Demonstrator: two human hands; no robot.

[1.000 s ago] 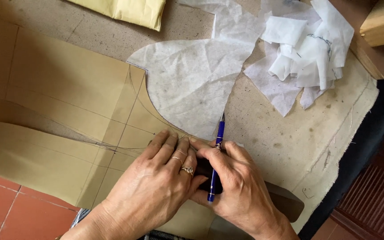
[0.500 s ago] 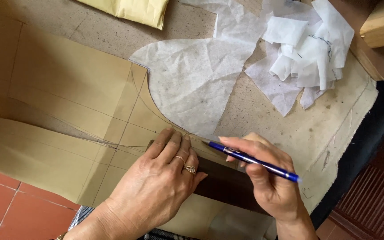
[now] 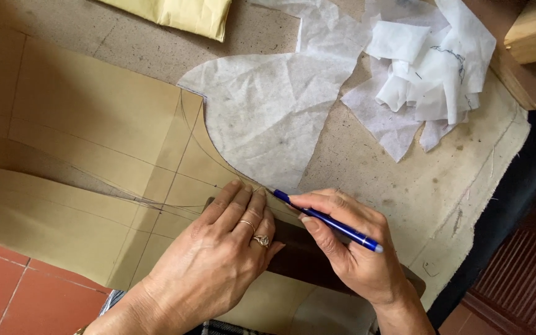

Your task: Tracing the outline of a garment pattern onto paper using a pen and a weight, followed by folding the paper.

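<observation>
Right hand point(image 3: 355, 248): closed around a blue pen point(image 3: 330, 221), tip down at the edge of the dark curved ruler point(image 3: 305, 257).
Left hand point(image 3: 218, 260): spread flat, fingers together, pressed on the ruler and the brown pattern paper point(image 3: 94, 155); rings on two fingers.
Pen: slim, blue, pale end cap, slanted low over the right knuckles.
Ruler: mostly hidden under both hands, lying on the paper near its curved cut edge.
Risk: probably a wobbling line, if the ruler slid under light pressure or the paper shifted on the cloth-covered table point(image 3: 404, 186).
Beyond: white tissue piece point(image 3: 268, 111) touching the paper's curve; crumpled white scraps point(image 3: 429, 68) farther off.
</observation>
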